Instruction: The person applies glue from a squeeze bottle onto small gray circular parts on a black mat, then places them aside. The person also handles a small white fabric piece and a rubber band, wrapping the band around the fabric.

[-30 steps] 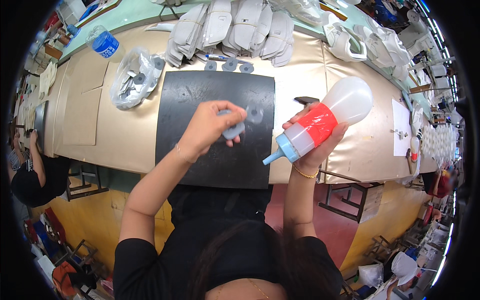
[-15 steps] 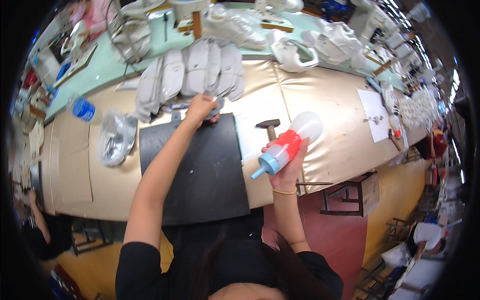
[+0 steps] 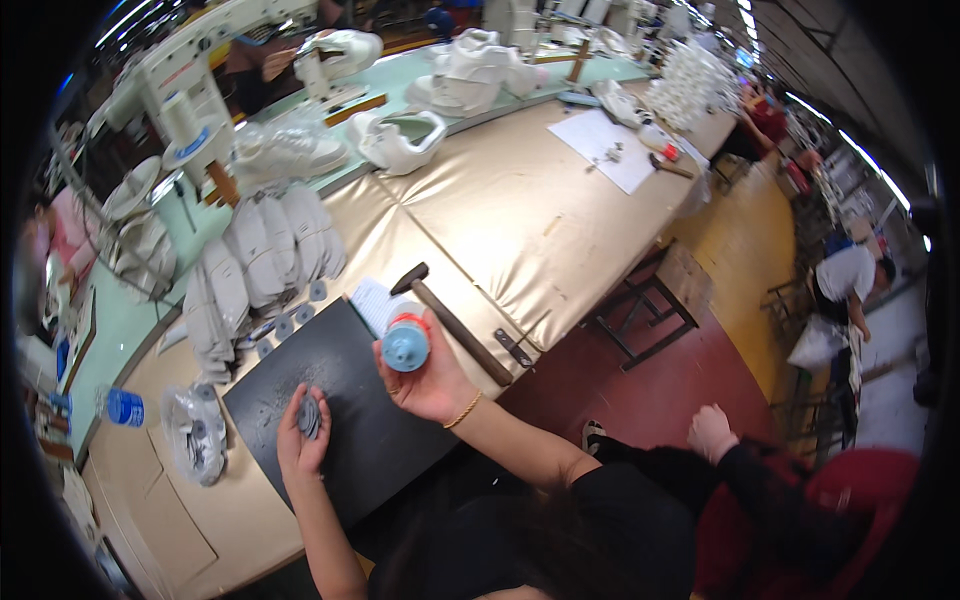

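My left hand (image 3: 302, 432) is over the left part of a black mat (image 3: 375, 455), its fingers curled round a small bunch of grey rounded pieces (image 3: 310, 415). In my right hand (image 3: 432, 388) is a squeeze bottle (image 3: 405, 345) with a light blue cap and a red band, tilted so the nozzle end faces the camera. Several flat grey discs (image 3: 284, 327) lie along the mat's far edge. Beyond them are stacked light grey shoe pieces (image 3: 260, 250). A hammer (image 3: 455, 328) rests on the table, to the right of the bottle.
Left of the mat is a plastic-lined container (image 3: 193, 435) of grey pieces, near a blue-labelled bottle (image 3: 124, 407). White shoes (image 3: 395, 143) stand on the far green bench. A wooden stool (image 3: 665, 290) is by the table's right edge. Another person's hand (image 3: 712, 433) shows at right.
The view has swung to the right. My left hand has drawn back from the mat's far edge with grey pieces in it. The squeeze bottle has turned nozzle-first to the camera. Another person's hand appears at right.
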### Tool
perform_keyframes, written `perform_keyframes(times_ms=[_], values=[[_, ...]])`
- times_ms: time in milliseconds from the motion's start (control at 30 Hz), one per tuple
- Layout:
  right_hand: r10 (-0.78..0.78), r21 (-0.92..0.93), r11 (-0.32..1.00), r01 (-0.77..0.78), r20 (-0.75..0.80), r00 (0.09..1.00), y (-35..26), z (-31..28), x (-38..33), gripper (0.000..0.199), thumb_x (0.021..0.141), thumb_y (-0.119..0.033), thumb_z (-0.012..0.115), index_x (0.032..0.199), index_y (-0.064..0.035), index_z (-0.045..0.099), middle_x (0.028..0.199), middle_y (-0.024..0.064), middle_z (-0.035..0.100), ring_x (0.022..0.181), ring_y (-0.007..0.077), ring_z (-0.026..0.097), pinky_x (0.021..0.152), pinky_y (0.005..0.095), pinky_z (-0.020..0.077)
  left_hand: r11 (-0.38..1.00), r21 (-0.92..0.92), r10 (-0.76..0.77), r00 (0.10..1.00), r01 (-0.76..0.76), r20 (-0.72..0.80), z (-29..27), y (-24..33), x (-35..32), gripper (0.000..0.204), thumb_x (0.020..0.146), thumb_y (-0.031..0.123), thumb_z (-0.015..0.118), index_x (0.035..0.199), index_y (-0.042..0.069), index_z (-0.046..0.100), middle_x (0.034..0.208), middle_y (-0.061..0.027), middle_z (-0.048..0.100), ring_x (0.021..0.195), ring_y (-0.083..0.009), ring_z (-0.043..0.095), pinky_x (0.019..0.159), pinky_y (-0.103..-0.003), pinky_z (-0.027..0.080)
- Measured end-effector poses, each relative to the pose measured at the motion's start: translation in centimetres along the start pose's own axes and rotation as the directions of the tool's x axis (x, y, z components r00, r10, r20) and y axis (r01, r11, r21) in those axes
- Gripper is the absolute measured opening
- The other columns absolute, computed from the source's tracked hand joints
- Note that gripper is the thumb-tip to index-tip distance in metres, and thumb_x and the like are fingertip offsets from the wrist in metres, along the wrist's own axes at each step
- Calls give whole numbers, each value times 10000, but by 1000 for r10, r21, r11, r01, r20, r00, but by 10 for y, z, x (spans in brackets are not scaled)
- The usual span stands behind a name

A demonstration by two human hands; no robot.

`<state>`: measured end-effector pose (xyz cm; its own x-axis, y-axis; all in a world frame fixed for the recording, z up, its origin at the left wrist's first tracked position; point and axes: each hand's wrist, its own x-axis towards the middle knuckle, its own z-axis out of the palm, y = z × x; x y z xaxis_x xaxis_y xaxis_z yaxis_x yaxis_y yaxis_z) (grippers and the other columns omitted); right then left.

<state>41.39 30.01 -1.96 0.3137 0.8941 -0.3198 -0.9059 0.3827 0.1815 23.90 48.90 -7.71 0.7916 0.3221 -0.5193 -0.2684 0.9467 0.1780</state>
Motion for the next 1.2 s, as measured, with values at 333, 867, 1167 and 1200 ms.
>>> perform_keyframes(times_ms=[333,867,1167,1200], values=[[-85,181,981,73,61,995,-1,-19,-4,522,924,-515,524,1113,-30,564,1073,118,616,1016,257,637,824,329,596,992,-116,-38,993,52,115,1,-16,-22,356,941,74,510,1296,96,510,1104,-176,534,977,-286,557,809,-390,522],[162,-58,987,-151,307,938,-23,-40,-9,808,776,-800,455,1059,-48,547,980,90,604,766,182,652,663,300,570,949,288,137,991,-130,-2,-2,-17,-9,336,919,13,557,1236,30,448,1006,-153,585,915,-236,606,754,-306,560],[534,-797,580,-166,218,817,-49,-73,-95,561,870,-494,622,1197,-60,482,985,78,639,821,217,689,676,300,575,747,601,298,951,-286,83,3,-13,13,282,920,135,625,1162,71,494,996,-83,617,886,-192,632,735,-305,544],[534,-819,533,-211,133,835,-60,-91,-103,534,854,-402,696,1197,-50,485,986,91,648,834,217,695,679,293,579,697,645,332,938,-312,95,4,-13,14,280,921,136,625,1163,70,499,998,-80,617,878,-189,633,720,-290,543]])
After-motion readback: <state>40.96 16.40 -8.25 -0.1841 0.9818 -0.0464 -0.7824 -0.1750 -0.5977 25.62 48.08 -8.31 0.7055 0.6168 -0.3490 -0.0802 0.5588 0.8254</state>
